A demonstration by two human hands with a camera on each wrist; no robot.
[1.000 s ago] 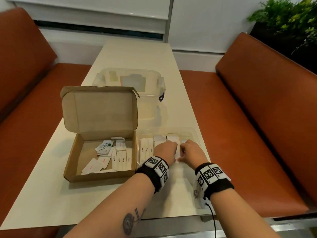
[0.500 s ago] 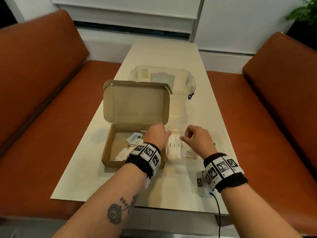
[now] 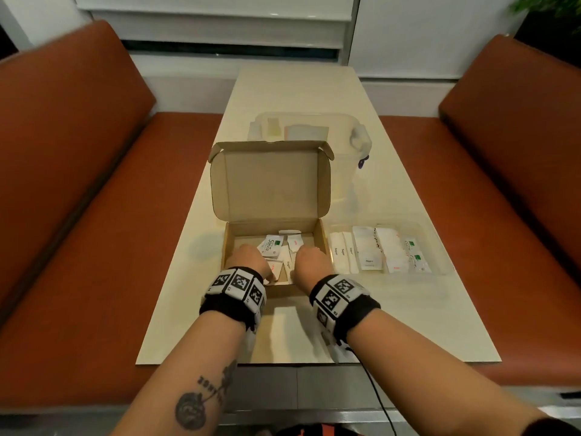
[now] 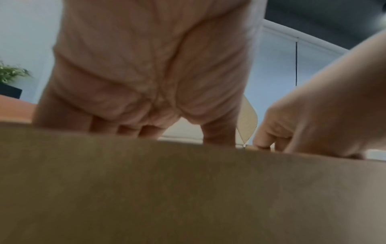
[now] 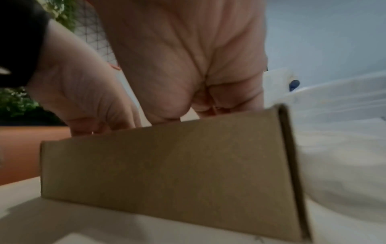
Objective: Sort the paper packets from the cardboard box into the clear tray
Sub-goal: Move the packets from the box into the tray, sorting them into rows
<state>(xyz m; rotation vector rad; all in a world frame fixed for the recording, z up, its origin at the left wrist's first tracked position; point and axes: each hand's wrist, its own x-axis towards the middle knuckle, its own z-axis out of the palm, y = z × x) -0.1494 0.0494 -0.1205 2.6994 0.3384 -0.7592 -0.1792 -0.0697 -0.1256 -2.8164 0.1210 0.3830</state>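
The open cardboard box (image 3: 322,239) stands mid-table with its lid upright. Several white paper packets lie inside, among them a Stevia packet (image 3: 271,245). My left hand (image 3: 248,259) and right hand (image 3: 309,258) both reach down into the box's near half, side by side. In the left wrist view the box's front wall (image 4: 188,189) hides the fingertips of my left hand (image 4: 146,82). The right wrist view shows the same for my right hand (image 5: 188,66). Whether either hand holds a packet is hidden. The clear tray (image 3: 441,247) lies right of the box with sorted packets (image 3: 367,250) in rows.
A clear lidded container (image 3: 355,127) sits behind the box. Orange benches flank the table on the left (image 3: 78,199) and right (image 3: 509,184). The table's near edge (image 3: 314,361) runs just under my forearms.
Both hands have left the clear tray and moved left into the cardboard box. The head view has shifted, so the box now sits in the centre.
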